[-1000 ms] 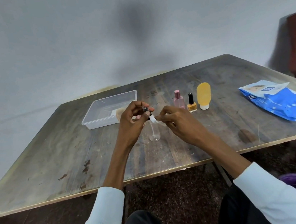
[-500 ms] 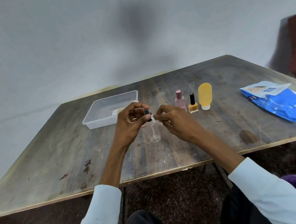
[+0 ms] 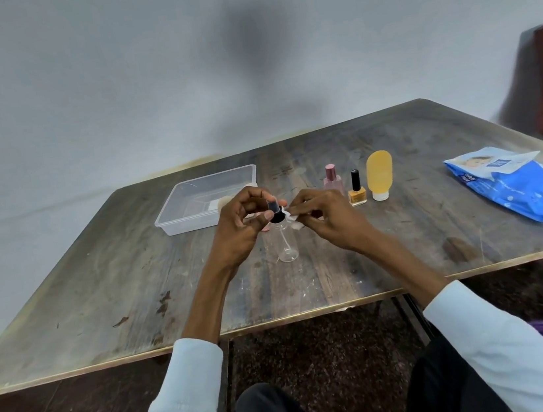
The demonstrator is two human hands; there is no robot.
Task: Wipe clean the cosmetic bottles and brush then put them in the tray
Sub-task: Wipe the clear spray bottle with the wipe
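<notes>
Head view looks down on a worn wooden table (image 3: 135, 286), its grey-brown planks scratched and stained, with a pale strip along the near edge. At the centre of the frame a clear plastic spray bottle (image 3: 286, 242) is held upright above the tabletop; its body is a smooth, see-through cylinder with a rounded shoulder and a black nozzle top. The left hand (image 3: 240, 227) grips the bottle at the neck, thumb and fingers curled round the black top. The right hand (image 3: 329, 220) pinches a small white wipe (image 3: 292, 218), crumpled and soft, against the bottle's shoulder just beside the nozzle.

Up and left of the hands lies a clear rectangular plastic tray (image 3: 189, 196) with rounded corners; something pale lies inside it, partly hidden by the left hand, and I cannot tell what it is. Right of the hands stand three items in a close row: a pink glass perfume bottle (image 3: 332, 178) with a rosy cap, a squat yellow nail polish bottle (image 3: 356, 191) with a tall black cap, and a matte orange-yellow squeeze tube (image 3: 379, 174) standing on its white cap. At the far right edge lies a glossy blue wet-wipes pack (image 3: 534, 192), crinkled, with its white flap folded open. Pale blue sleeves (image 3: 190, 389) fill the lower frame.
</notes>
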